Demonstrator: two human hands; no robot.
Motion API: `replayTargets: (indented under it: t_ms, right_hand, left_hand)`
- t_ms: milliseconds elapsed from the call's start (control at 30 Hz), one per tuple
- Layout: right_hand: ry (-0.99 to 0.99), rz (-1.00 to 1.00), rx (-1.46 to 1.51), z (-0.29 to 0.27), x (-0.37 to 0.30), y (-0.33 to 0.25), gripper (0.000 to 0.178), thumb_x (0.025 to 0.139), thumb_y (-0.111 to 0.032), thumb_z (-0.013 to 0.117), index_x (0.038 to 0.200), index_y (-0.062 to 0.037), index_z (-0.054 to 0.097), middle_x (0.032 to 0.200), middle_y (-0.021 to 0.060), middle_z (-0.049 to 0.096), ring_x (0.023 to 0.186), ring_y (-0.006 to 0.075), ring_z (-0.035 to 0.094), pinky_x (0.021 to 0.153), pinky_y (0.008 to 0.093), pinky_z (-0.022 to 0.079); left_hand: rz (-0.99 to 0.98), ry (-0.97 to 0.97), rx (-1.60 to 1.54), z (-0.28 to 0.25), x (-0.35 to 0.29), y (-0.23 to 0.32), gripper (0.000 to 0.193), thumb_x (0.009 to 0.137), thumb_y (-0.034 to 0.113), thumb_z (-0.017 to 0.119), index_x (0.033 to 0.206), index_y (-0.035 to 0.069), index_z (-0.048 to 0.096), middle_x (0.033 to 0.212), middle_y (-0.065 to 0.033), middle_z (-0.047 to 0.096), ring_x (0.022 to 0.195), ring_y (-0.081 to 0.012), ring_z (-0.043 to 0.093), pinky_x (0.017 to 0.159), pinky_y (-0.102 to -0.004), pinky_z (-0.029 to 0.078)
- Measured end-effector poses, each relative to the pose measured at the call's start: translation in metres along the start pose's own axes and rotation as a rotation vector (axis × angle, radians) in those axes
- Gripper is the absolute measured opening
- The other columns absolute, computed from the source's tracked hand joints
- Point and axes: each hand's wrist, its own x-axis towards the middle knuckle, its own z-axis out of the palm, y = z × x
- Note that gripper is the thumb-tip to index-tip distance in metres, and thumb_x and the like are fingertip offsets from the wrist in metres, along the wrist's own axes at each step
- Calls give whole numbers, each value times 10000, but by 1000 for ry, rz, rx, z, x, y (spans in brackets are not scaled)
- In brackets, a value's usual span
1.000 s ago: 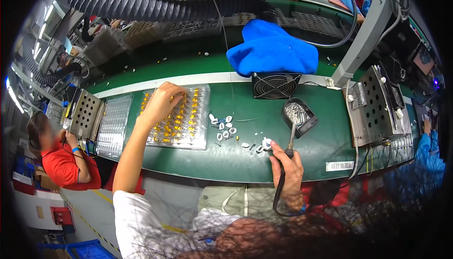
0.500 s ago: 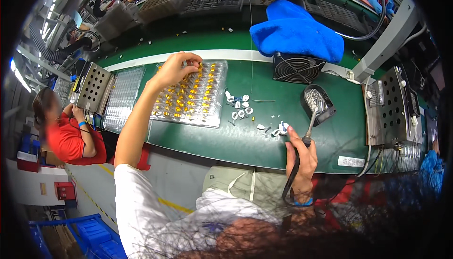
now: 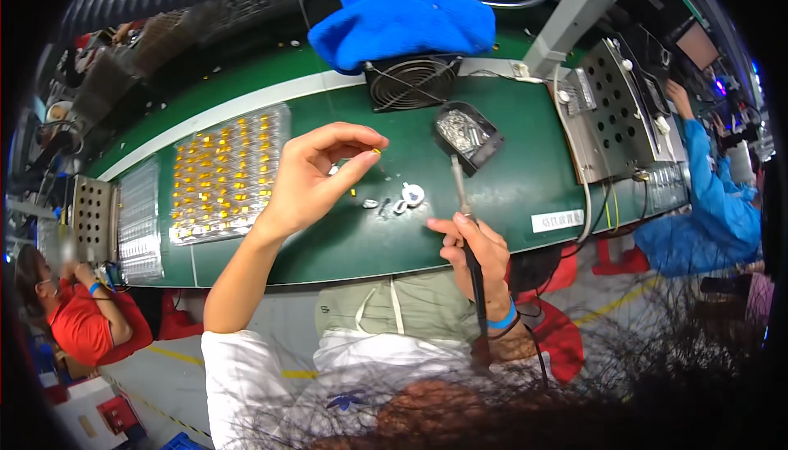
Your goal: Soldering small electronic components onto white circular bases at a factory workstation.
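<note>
My left hand [image 3: 312,175] is raised over the green bench, thumb and forefinger pinching a tiny yellow part [image 3: 377,152]. In my right hand [image 3: 483,257] is a soldering iron [image 3: 462,191], its metal tip pointing away from me toward a black dish [image 3: 491,151] of silvery metal bits. Between the hands lie several small white oval pieces [image 3: 413,195] with dark bits beside them; others are hidden behind my left hand. One loose yellow part [image 3: 354,192] rests near my left wrist. Left of that arm stands a clear plastic tray [image 3: 282,126] with rows of yellow parts.
A fan [image 3: 410,82] with a blue cloth [image 3: 402,19] over it stands at the back. Perforated metal boxes flank the bench, one at right [image 3: 611,114]. Another clear tray [image 3: 139,220] is farther left. A person in red sits left, a person in blue right.
My left hand has left the tray and come right, bringing a tiny yellow part. The view has swung to the right. My right hand still holds the soldering iron.
</note>
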Motion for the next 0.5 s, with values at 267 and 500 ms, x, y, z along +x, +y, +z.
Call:
replayTargets:
  t_ms: [267, 500]
  right_hand:
    - [11, 9, -169, -30, -18, 2, 477, 987, -349, 724, 1222, 59, 646, 742, 112, 667, 597, 257, 637, 525, 342, 492]
    - [15, 31, -185, -25, -16, 1, 392, 826, -165, 874, 1097, 29, 666, 761, 113, 681, 574, 244, 615, 525, 341, 483]
  left_hand:
    - [-62, -15, -58, 24, -2, -41, 199, 934, -95, 698, 1127, -49, 688, 1156, -125, 687, 1098, -203, 693, 990, -322, 565]
    - [-56, -106, 0, 37, -9, -48, 185, 947, -66, 684, 1128, -35, 705, 1140, -121, 697, 1081, -196, 693, 980, -315, 566]
